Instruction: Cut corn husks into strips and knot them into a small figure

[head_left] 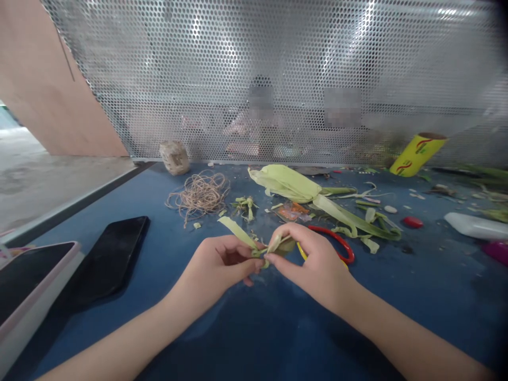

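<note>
My left hand [222,264] and my right hand [313,262] meet over the blue table [254,338], both pinching a small folded piece of pale green corn husk [264,246]. One strip of that husk sticks out up and to the left of my left fingers. Just behind my right hand lie scissors with red and yellow handles [337,243], partly hidden by the hand. Farther back rests a bundle of corn husk leaves [293,185] with long strips trailing to the right.
A tangle of tan twine [200,194] and a twine spool [174,157] sit at back left. Two dark phones [109,259] [27,280] lie at the left. A yellow tube [416,153], a white bottle [474,225] and husk scraps are at right. A perforated metal screen [278,74] closes the back, with people behind it.
</note>
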A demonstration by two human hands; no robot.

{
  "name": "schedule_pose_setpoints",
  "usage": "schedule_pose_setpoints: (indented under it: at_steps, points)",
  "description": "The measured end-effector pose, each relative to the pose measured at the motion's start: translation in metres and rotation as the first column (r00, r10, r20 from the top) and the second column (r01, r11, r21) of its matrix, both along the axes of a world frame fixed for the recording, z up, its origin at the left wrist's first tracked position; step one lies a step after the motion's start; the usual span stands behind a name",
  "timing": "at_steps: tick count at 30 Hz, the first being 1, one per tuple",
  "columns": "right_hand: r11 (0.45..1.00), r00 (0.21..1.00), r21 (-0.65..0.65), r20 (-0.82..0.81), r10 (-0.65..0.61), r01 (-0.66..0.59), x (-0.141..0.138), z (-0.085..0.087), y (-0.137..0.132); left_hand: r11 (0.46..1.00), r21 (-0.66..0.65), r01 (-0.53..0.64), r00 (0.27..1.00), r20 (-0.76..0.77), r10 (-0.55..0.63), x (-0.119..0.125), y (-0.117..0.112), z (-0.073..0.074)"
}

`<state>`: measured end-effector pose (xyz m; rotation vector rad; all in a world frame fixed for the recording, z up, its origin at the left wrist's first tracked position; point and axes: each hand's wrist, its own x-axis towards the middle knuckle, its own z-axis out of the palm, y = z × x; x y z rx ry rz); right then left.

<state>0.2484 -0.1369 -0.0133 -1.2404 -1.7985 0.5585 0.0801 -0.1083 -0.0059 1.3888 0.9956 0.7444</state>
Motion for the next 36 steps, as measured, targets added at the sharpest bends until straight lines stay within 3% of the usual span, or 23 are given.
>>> schedule_pose_setpoints:
  at_steps: [3, 7, 15, 18, 21, 25, 28, 31, 36]
  points:
    - [0.998, 0.999, -0.065, -0.046, -0.019, 0.016, 0.001, 0.002, 0.001, 1.0, 0.0, -0.004, 1.0, 0.002, 0.004, 0.0, -0.001, 0.001]
    - [0.999, 0.997, -0.003, 0.056, -0.049, 0.049, 0.002, 0.002, 0.002, 1.0, 0.0, -0.004, 1.0, 0.0, 0.004, 0.001, -0.002, 0.002]
    - [0.997, 0.978, -0.004, 0.194, -0.072, 0.074, -0.001, 0.003, 0.001, 0.999, 0.033, 0.027, 0.998, -0.056, -0.025, 0.005, -0.003, -0.001]
    - [0.998, 0.96, 0.061, 0.275, -0.048, 0.032, 0.004, 0.002, 0.001, 0.998, 0.043, 0.041, 0.995, -0.095, -0.037, 0.003, -0.002, 0.0]
    - [0.997, 0.97, 0.06, 0.24, 0.029, -0.045, 0.011, 0.005, -0.001, 0.998, 0.05, 0.027, 0.994, -0.107, -0.021, 0.0, 0.001, 0.001]
    - [0.967, 0.961, -0.007, 0.105, 0.254, -0.255, 0.021, 0.018, -0.006, 1.0, 0.014, 0.027, 0.997, -0.072, -0.026, -0.002, 0.003, 0.002]
    - [0.9, 0.902, -0.108, 0.041, 0.429, -0.423, 0.025, 0.027, -0.007, 0.997, -0.058, 0.045, 0.999, -0.018, -0.046, -0.003, 0.002, 0.003]
    - [0.91, 0.909, -0.091, 0.07, 0.411, -0.404, 0.026, 0.027, -0.004, 0.993, -0.107, 0.047, 0.999, 0.031, -0.044, -0.003, 0.0, 0.005]
    - [0.92, 0.886, 0.017, 0.278, 0.372, -0.392, 0.028, 0.017, 0.003, 0.987, -0.149, 0.063, 0.998, 0.015, -0.061, -0.004, -0.002, 0.004]
